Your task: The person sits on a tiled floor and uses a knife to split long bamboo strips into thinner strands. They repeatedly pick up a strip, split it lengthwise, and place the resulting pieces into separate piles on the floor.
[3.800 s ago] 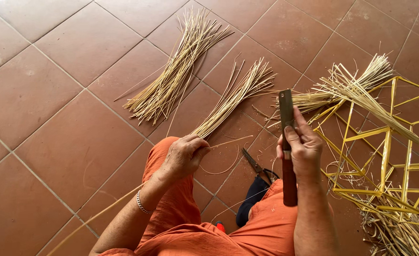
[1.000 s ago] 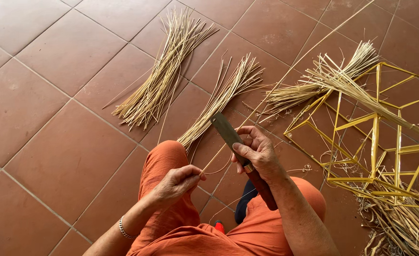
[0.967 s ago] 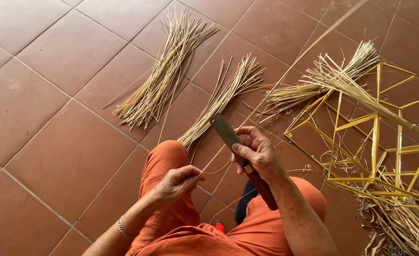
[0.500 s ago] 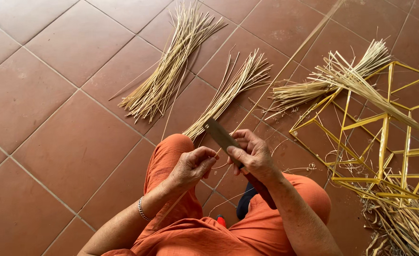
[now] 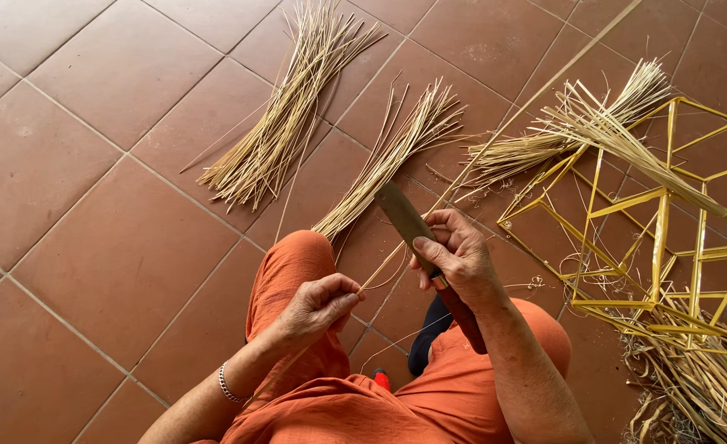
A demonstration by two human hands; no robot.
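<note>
My right hand [image 5: 454,255] grips a long knife [image 5: 403,218] by its dark handle, the flat blade pointing up and left. My left hand [image 5: 318,304] pinches the near end of a thin pale bamboo strip [image 5: 495,127] above my knee in orange trousers [image 5: 298,263]. The strip runs from my fingers under the blade and away to the upper right across the tiles. The blade edge rests against the strip close to my left fingers.
Three bundles of thin split strips lie on the red tile floor: one far left [image 5: 285,123], one in the middle [image 5: 396,152], one at the right [image 5: 561,131]. A yellow bamboo frame [image 5: 659,238] with loose shavings stands at the right.
The knife swung down from upright to lie slanted across the strip. My left hand drew back along the strip toward my knee, away from the right hand.
</note>
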